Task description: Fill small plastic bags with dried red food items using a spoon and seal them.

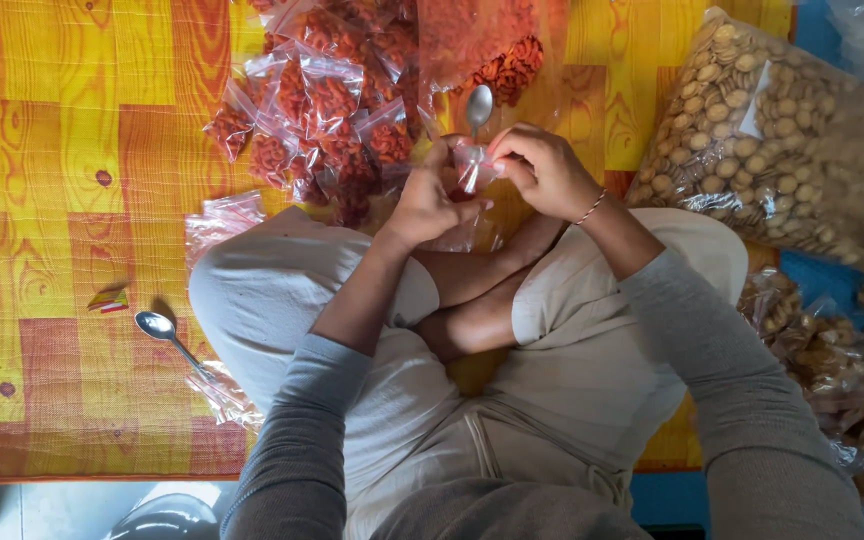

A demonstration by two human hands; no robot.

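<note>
Small clear plastic bag (474,166) pinched between fingers of both hands, above crossed legs. Left hand (427,200) grips its lower edge; right hand (544,172) closes on top. Filled red snack bags (322,110) just beyond; 1 spoon (479,104) behind.

- A big mat (82,200) is covering most of the floor. It is showing yellow, orange and red blocks with a wood pattern.
- A dark orange edge is running along the near side and the left side of the mat.
- Pale floor tiles (12,505) are showing at the near left, past the mat's edge.
- A blue floor covering (820,275) is peeking out on the right.
- Soft, even light is falling on everything, making only faint shadows.
</note>
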